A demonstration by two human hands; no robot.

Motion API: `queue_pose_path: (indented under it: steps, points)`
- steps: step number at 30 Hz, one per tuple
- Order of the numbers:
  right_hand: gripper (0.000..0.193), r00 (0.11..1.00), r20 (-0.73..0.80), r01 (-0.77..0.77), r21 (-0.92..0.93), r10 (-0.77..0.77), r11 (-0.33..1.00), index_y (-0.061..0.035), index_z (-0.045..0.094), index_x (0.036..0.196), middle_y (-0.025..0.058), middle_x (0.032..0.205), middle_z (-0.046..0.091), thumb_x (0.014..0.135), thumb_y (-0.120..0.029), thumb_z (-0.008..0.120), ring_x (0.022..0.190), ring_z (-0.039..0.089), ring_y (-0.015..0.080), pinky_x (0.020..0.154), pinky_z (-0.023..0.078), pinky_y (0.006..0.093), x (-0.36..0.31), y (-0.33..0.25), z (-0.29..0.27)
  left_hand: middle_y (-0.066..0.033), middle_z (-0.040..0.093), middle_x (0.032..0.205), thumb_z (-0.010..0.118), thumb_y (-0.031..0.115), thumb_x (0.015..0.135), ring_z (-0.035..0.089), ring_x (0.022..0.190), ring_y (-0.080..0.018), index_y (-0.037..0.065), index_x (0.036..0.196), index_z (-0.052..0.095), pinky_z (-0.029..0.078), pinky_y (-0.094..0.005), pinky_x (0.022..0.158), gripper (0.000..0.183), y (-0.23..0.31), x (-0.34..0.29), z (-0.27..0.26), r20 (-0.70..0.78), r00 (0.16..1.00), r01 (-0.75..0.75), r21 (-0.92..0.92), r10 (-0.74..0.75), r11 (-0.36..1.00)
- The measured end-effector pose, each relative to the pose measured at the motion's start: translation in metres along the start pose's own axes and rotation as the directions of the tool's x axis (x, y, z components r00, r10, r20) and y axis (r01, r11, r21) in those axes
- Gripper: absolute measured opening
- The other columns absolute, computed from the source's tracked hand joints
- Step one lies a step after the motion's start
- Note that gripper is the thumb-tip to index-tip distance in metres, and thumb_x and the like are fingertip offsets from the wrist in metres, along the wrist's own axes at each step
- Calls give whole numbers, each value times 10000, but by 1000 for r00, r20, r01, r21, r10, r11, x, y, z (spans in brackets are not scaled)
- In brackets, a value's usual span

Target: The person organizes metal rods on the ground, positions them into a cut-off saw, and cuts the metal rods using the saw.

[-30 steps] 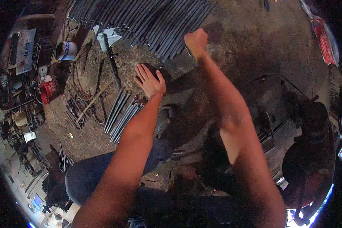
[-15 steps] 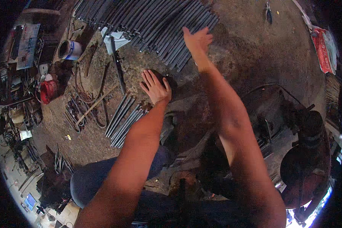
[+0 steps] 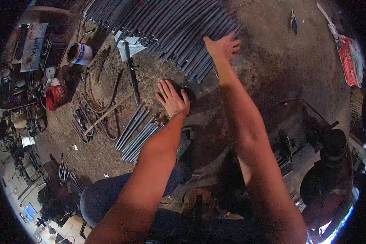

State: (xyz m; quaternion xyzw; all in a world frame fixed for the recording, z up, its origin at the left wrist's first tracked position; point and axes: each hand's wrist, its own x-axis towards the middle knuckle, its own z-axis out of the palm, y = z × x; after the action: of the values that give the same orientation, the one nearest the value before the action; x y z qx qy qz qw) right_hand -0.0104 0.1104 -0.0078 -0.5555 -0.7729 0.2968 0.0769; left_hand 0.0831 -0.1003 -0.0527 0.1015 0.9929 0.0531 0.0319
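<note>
Head view: looks down on a wide row of long dark rods (image 3: 162,26), laid side by side on the floor (image 3: 272,69) at the top. Reaches with the right hand (image 3: 223,46) to the row's right edge, with spread fingers and apparently nothing in them; cannot tell whether touching the rods or just above. Seems, as a judgement, to be at a reaching step, without a grip made. Calls, for any hold on a rod, for bringing those fingers down and curling them round it. Sets the left hand (image 3: 173,98) palm down below the row, with nearly straight, slightly parted fingers and no object held, seemingly leaning on the floor. Includes shorter metal rods (image 3: 139,136) below and left of that hand, and a white sheet (image 3: 132,48) by the row's near ends. Shows, farther out, a red tub (image 3: 55,96) leftward, and pliers (image 3: 294,25) and a red-and-white bag (image 3: 349,63) rightward.
</note>
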Motion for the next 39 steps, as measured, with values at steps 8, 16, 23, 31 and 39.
queue_pose_path:
  steps: [8, 16, 23, 31, 39]
  points:
    - [449, 246, 181, 969, -66, -952, 238, -96, 467, 1146, 123, 1197, 425, 761, -304, 567, 1106, 391, 349, 910, 359, 442, 38, 3, 26, -134, 50, 1419, 347, 324, 863, 4, 1317, -269, -3, 1342, 112, 31, -479, 1039, 626, 0, -1, 1, 19, 1000, 2, -2, -2, 1000]
    - [375, 183, 169, 982, -77, -968, 172, -59, 480, 1098, 168, 1173, 428, 797, -276, 534, 1083, 403, 354, 894, 363, 445, 32, 62, -9, -136, 45, 1418, 308, 336, 871, -2, 1316, -273, 4, 1346, 106, 29, -478, 1041, 614, -2, 2, 0, 37, 999, 15, 19, -16, 1000]
    - [425, 499, 169, 866, -46, -850, 499, -32, 478, 1067, 181, 1073, 464, 740, -284, 580, 996, 463, 372, 843, 373, 500, 11, 36, -13, -137, 47, 1417, 308, 356, 863, 9, 1315, -271, 17, 1348, 119, 35, -474, 1045, 622, -3, -1, -2, 29, 999, 31, 14, -31, 999]
    - [485, 168, 67, 986, -6, -984, 168, -105, 454, 1161, 127, 1162, 444, 750, -332, 572, 1086, 430, 336, 886, 333, 568, 3, -125, 7, -153, 34, 1415, 303, 335, 862, 4, 1314, -278, -1, 1345, 100, 23, -483, 1041, 622, -2, 3, -6, 64, 998, 22, -1, -22, 1000]
    - [517, 120, 104, 986, -130, -987, 106, -173, 426, 1220, 101, 1279, 364, 767, -399, 534, 1186, 322, 321, 963, 262, 560, 8, -136, 51, -171, 41, 1410, 340, 308, 856, 15, 1311, -301, -14, 1337, 87, 24, -493, 1035, 632, -1, 6, -8, 68, 998, 16, -36, -14, 999]
